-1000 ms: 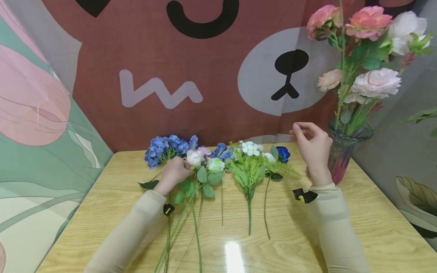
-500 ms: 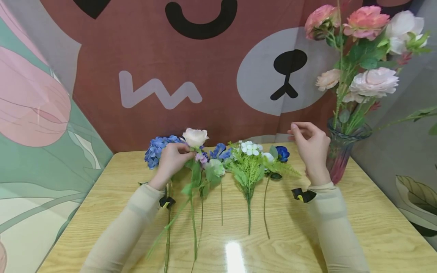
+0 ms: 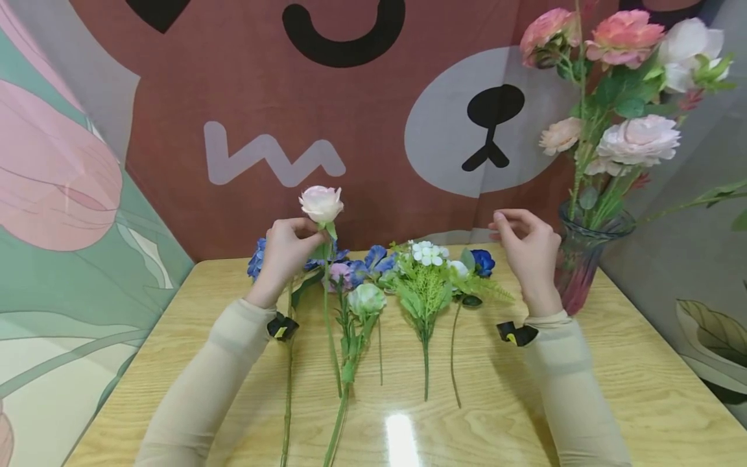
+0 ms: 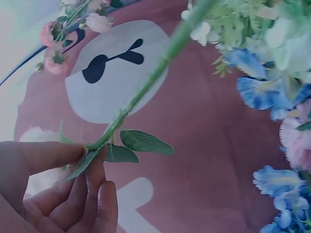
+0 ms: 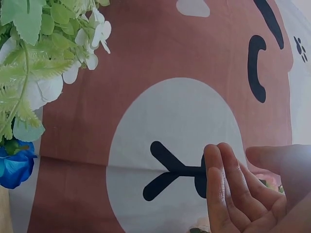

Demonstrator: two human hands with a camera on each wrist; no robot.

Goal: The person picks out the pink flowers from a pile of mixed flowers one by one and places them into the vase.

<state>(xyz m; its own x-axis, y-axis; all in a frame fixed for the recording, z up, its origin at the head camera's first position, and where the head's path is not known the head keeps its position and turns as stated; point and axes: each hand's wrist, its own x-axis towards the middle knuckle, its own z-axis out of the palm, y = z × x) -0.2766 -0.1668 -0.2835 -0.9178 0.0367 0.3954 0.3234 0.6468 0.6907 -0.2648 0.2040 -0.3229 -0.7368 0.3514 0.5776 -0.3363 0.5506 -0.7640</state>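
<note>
My left hand pinches the stem of a pale pink-white rose just below its bloom, holding it upright above the table. In the left wrist view the thumb and fingers grip the green stem beside a few leaves. My right hand hovers left of the glass vase, fingers loosely bent, with nothing in them. Below the rose lie a green-white flower, a pink flower and blue hydrangea, which the left hand partly covers.
The vase at the right holds several pink and white flowers. A green and white bunch and a dark blue rose lie mid-table. Behind the wooden table hangs a printed brown cloth.
My left hand has lifted the pale rose up and slightly left from among the other flowers. Its stem now stands apart from the green-white flower. The right hand has hardly moved.
</note>
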